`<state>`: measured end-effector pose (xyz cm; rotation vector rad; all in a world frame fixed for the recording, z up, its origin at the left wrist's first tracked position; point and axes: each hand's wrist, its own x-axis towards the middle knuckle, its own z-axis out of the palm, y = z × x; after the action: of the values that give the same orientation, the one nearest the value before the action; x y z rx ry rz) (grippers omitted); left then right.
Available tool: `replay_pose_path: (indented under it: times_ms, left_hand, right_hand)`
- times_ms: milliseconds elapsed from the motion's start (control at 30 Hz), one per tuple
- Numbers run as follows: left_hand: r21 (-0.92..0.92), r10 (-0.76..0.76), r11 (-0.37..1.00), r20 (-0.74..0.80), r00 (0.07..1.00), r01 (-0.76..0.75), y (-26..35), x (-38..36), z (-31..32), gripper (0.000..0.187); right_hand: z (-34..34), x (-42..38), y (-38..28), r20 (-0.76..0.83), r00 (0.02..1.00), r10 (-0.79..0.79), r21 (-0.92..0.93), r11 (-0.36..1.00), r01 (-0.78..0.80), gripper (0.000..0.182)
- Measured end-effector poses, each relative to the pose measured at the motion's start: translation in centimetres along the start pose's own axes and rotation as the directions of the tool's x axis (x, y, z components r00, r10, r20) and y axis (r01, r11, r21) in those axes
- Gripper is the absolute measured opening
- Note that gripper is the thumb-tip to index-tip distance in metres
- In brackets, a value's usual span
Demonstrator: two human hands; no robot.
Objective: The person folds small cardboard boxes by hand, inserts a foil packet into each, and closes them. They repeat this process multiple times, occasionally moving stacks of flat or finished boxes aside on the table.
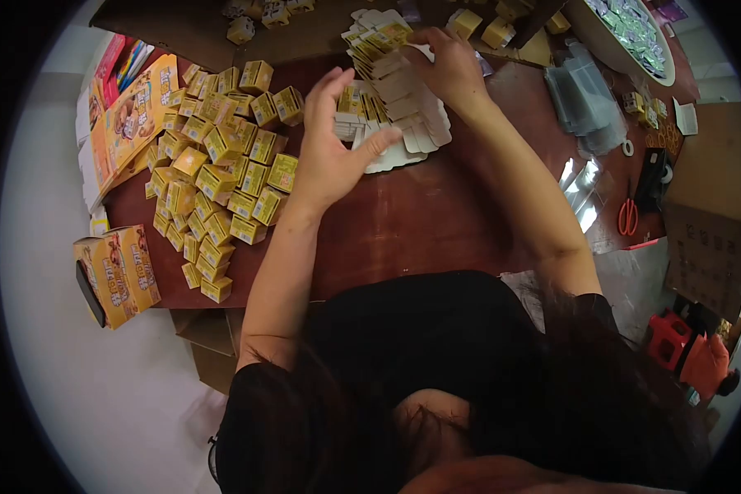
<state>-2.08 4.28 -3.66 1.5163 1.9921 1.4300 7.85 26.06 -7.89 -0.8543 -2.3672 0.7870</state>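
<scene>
Fanned, unfolded yellow-and-white small cartons lie in an overlapping pile on the dark red table. My left hand is beside the near left part of this pile, thumb and fingers spread apart, with nothing visibly held. At the far right side of the pile, my right hand has its fingers and thumb bent together over the carton edges, seemingly pinching one; its fingertips are partly hidden. A heap of folded small yellow boxes covers the table left of my left hand.
Orange printed display boxes stand at the left edge, another nearer me. Behind is a large open cardboard box with small yellow boxes. On the right are clear plastic sleeves, red-handled scissors and a tub of green-silver packets.
</scene>
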Motion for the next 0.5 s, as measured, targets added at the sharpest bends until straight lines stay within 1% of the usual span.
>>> replay_pose_path:
  times_ms: [33, 67, 100, 133, 167, 200, 233, 267, 300, 333, 400, 433, 500]
  left_hand:
    - [-0.016, -0.004, 1.000, -0.068, 0.998, 0.003, -1.2, 0.2, 0.4, 0.067]
    - [-0.008, -0.013, 1.000, -0.073, 0.997, 0.012, -1.8, 0.1, 0.8, 0.067]
    - [-0.081, -0.083, 0.994, -0.067, 0.994, 0.078, -2.1, 0.1, 1.4, 0.063]
    - [-0.152, -0.149, 0.979, -0.057, 0.987, 0.139, -1.4, 0.4, 1.6, 0.060]
    - [-0.099, -0.167, 0.982, -0.047, 0.985, 0.161, -0.3, 0.1, 1.9, 0.050]
    - [-0.090, -0.166, 0.983, -0.057, 0.984, 0.161, 0.2, -0.4, 1.8, 0.050]
    - [-0.010, -0.117, 0.993, -0.033, 0.993, 0.117, 0.6, -0.8, 1.7, 0.049]
    - [0.067, -0.074, 0.995, -0.002, 0.997, 0.074, 0.8, -1.0, 1.7, 0.047]
    - [0.069, -0.082, 0.994, -0.007, 0.997, 0.082, 0.6, -1.2, 1.5, 0.047]
    - [0.047, -0.118, 0.992, -0.023, 0.993, 0.119, 0.4, -1.4, 1.3, 0.044]
    - [-0.001, -0.187, 0.982, -0.041, 0.982, 0.187, 0.1, -1.8, 1.1, 0.039]
    - [-0.003, -0.184, 0.983, -0.036, 0.982, 0.184, 0.0, -1.8, 1.2, 0.039]
    - [-0.018, -0.178, 0.984, -0.040, 0.983, 0.177, 0.1, -1.6, 1.3, 0.036]
  right_hand:
    - [0.4, 0.0, -0.4, 0.013, 1.000, 0.001, 0.003, 1.000, -0.002, 0.047]
    - [1.1, 0.4, -1.2, -0.011, 1.000, 0.014, -0.189, 0.982, -0.016, 0.058]
    - [1.8, 1.1, -1.8, -0.042, 0.999, 0.015, -0.370, 0.929, -0.030, 0.068]
    - [2.2, 1.6, -1.8, -0.040, 0.999, 0.005, -0.358, 0.934, -0.019, 0.068]
    - [2.3, 2.1, -1.7, 0.012, 0.998, 0.063, -0.399, 0.916, -0.053, 0.081]
    - [2.3, 2.7, -1.4, 0.062, 0.991, 0.123, -0.445, 0.892, -0.083, 0.094]
    - [2.3, 3.3, -0.7, 0.066, 0.992, 0.112, -0.441, 0.895, -0.071, 0.094]
    - [2.2, 3.7, 0.1, 0.123, 0.989, 0.077, -0.415, 0.910, -0.020, 0.097]
    - [2.2, 3.9, 0.5, 0.180, 0.983, 0.047, -0.386, 0.922, 0.027, 0.100]
    - [2.5, 3.9, 0.8, 0.186, 0.981, 0.047, -0.384, 0.923, 0.029, 0.100]
    - [2.6, 3.6, 1.1, -0.023, 0.999, -0.027, -0.540, 0.842, 0.010, 0.076]
    - [2.4, 3.4, 1.0, -0.027, 0.999, -0.022, -0.543, 0.840, 0.004, 0.076]
    - [1.8, 3.4, 0.4, -0.059, 0.998, 0.008, -0.431, 0.902, -0.033, 0.073]
